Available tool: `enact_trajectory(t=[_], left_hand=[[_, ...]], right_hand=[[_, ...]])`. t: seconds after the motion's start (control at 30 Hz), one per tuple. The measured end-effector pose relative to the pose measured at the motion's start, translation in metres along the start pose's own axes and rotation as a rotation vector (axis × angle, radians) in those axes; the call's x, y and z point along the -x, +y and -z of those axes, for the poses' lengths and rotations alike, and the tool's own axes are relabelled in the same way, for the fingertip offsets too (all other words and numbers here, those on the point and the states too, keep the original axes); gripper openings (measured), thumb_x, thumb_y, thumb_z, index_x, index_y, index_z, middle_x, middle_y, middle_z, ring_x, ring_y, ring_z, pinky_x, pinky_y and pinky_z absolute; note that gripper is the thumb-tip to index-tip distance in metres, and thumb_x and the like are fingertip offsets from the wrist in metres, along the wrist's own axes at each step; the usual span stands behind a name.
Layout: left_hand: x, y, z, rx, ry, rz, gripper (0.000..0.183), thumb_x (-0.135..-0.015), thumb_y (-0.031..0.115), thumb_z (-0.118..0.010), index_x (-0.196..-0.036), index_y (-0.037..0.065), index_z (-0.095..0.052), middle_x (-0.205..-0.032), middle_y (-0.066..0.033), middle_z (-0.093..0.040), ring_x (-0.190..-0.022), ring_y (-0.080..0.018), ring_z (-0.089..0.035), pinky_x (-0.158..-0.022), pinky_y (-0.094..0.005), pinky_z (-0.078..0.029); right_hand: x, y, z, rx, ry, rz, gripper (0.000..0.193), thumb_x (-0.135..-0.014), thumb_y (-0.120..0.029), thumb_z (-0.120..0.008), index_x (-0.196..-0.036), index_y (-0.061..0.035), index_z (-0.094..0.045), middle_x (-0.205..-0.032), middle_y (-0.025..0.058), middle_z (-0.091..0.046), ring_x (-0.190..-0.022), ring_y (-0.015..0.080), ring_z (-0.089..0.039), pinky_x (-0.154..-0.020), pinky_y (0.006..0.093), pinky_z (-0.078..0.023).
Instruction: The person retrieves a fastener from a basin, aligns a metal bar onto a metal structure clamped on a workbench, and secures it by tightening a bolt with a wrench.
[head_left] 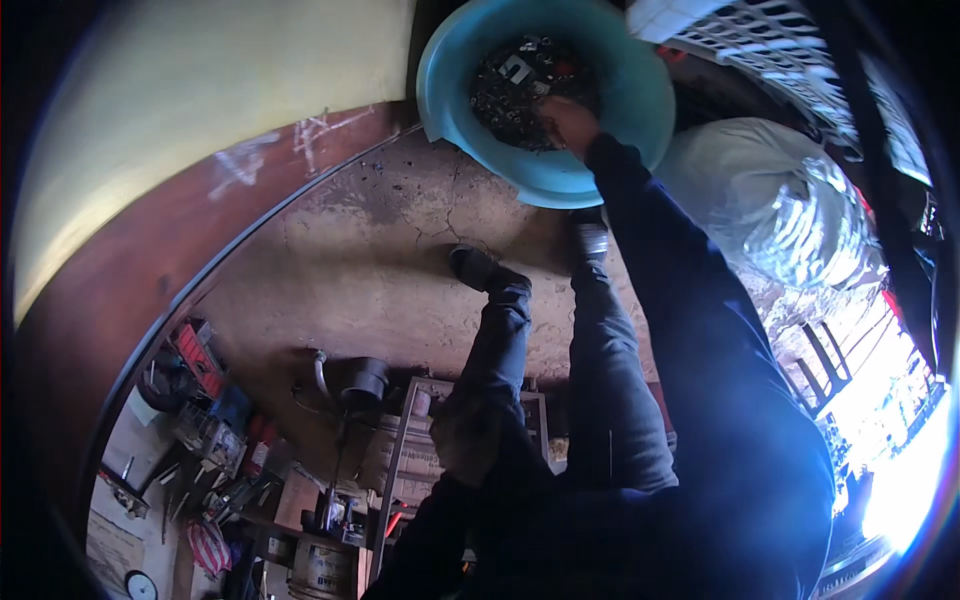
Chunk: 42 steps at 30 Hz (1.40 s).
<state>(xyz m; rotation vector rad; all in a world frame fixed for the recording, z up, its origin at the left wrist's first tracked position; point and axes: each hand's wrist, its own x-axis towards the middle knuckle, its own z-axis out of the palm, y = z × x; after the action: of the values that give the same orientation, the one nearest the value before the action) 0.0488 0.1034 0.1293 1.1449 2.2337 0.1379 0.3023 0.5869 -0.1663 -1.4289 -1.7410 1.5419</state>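
Observation:
A wide teal plastic basin (630, 130) stands on the floor at the top. Its bottom is covered with a dark heap of small metal parts (505, 110), nuts or bolts among them. A flat silver piece with a notch (515, 69) lies on the heap. My right hand (568, 124) reaches into the basin, fingers curled together against the parts; anything between the fingertips is hidden. In deep shadow, my left hand (466, 440) is over my left leg, its fingers too dark to make out.
A yellow and brown wall (230, 180) borders the left. Right of the basin are a pale plastic sack (770, 190) and a white lattice crate (770, 45). Lower left, tools and boxes (220, 440) clutter a surface beside a metal frame (395, 470). Bright light enters at right.

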Motion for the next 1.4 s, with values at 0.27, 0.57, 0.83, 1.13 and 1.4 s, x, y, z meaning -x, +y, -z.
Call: enact_trajectory(t=[0.27, 0.57, 0.83, 1.13, 1.4], left_hand=[[-0.017, 0.089, 0.039, -0.17, -0.511, -0.137, 0.041, -0.091, 0.043, -0.07, -0.117, 0.01, -0.073, -0.12, -0.0172, -0.071, -0.112, -0.0389, -0.066, -0.099, -0.0493, -0.053], [-0.018, 0.101, 0.113, -0.233, -0.719, -0.344, 0.051, -0.104, 0.048, -0.047, -0.121, 0.006, -0.071, -0.121, -0.0237, -0.07, -0.116, -0.0414, -0.065, -0.102, -0.0504, -0.049], [-0.089, 0.115, 0.113, -0.652, -0.795, -0.421, 0.052, -0.101, 0.048, -0.047, -0.127, 0.009, -0.069, -0.131, -0.0222, -0.066, -0.124, -0.0413, -0.062, -0.108, -0.0494, -0.046], [-0.105, 0.298, 0.034, -1.125, -0.754, -0.689, 0.056, -0.094, 0.049, -0.049, -0.134, 0.014, -0.067, -0.14, -0.0216, -0.062, -0.129, -0.0425, -0.059, -0.11, -0.0517, -0.045], [0.045, 0.54, -0.127, -1.005, -0.742, -0.772, 0.057, -0.094, 0.052, -0.051, -0.133, 0.015, -0.068, -0.138, -0.0208, -0.064, -0.127, -0.0413, -0.06, -0.109, -0.0503, -0.046]], right_hand=[[0.236, -0.166, 0.088, -1.267, -0.008, -0.697, 0.01, -0.091, -0.01, -0.053, -0.099, -0.0059, -0.058, -0.08, 0.0091, -0.063, -0.062, 0.019, -0.062, -0.054, 0.0308, -0.047], [0.512, -0.208, 0.112, -1.12, 0.007, -0.557, 0.009, -0.085, -0.011, -0.063, -0.082, -0.0036, -0.065, -0.079, 0.0075, -0.065, -0.061, 0.0156, -0.06, -0.053, 0.0291, -0.046], [0.686, -0.237, 0.116, -1.287, 0.546, -0.701, 0.005, -0.085, -0.014, -0.063, -0.085, -0.0091, -0.064, -0.075, 0.0067, -0.068, -0.056, 0.0169, -0.059, -0.049, 0.0319, -0.045], [0.795, -0.149, 0.138, -1.723, 1.156, -0.633, 0.023, -0.098, -0.032, -0.061, -0.083, -0.0149, -0.063, -0.065, -0.0025, -0.048, -0.05, 0.0123, -0.042, -0.046, 0.0314, -0.032], [0.93, 0.025, 0.236, 0.411, 0.177, -0.874, 0.029, -0.082, -0.019, -0.063, -0.105, -0.0092, -0.078, -0.107, 0.0148, -0.077, -0.104, 0.0318, -0.073, -0.09, 0.0404, -0.059]])
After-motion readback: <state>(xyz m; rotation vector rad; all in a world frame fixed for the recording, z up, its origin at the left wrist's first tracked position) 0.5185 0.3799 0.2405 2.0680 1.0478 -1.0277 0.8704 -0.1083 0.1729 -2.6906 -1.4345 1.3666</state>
